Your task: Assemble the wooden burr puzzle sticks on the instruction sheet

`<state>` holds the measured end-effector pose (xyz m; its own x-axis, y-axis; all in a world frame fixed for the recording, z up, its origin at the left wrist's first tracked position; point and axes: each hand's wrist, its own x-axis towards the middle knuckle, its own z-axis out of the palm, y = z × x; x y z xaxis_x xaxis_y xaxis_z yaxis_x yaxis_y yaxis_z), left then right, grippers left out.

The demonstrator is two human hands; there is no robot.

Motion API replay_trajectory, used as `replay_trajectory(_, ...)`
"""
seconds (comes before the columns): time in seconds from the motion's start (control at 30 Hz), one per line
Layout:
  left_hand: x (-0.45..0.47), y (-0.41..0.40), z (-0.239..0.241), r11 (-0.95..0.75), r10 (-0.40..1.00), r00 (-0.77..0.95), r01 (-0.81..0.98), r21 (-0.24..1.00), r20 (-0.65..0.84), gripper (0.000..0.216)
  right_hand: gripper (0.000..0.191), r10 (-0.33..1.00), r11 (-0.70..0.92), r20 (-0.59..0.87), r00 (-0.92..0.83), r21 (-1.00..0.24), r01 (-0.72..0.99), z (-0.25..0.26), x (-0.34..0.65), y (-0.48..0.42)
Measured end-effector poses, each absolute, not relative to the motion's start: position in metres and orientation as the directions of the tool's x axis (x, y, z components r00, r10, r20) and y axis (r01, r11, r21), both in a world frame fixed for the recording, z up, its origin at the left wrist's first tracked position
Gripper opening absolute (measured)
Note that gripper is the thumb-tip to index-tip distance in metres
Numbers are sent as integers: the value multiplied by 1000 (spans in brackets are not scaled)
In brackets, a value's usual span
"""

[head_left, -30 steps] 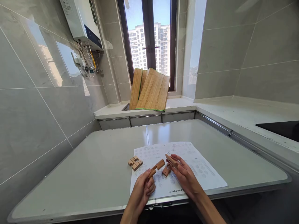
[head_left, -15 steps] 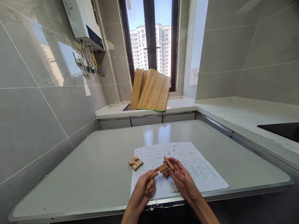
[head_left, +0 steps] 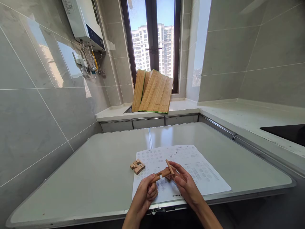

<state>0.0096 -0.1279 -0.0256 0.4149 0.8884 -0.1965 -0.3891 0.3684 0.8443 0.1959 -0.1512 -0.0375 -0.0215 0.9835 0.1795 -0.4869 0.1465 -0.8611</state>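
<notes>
My left hand (head_left: 145,194) grips a notched wooden stick (head_left: 162,174) that points up and to the right. A second wooden stick (head_left: 170,167) is pinched in my right hand (head_left: 184,184), and its end meets the first stick. A third small wooden piece (head_left: 168,177) lies partly hidden under my right fingers on the printed paper sheet (head_left: 202,173). To the left, at the sheet's edge, sits a small cluster of joined wooden pieces (head_left: 137,166).
The grey table (head_left: 95,171) has a raised rim and stands against a tiled wall. Behind it a white counter (head_left: 238,114) carries rolled bamboo mats (head_left: 152,92) before the window. A black cooktop (head_left: 286,132) lies at right, a water heater (head_left: 83,22) hangs upper left.
My two hands have drawn together, so the two sticks that were apart now touch. The loose piece on the paper has become mostly covered by my right fingers.
</notes>
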Motion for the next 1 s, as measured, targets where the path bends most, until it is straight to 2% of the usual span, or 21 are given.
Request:
replay_trajectory(0.5,10,-125,-29,347,908,375,-427,835,-185,40,63,983,149,181,-33,-887,-437,-41,198,-149)
replay_trajectory(1.0,10,-126,-32,308,922,351,-407,860,-165,40,59,972,133,212,-101,-852,-507,-39,200,-154)
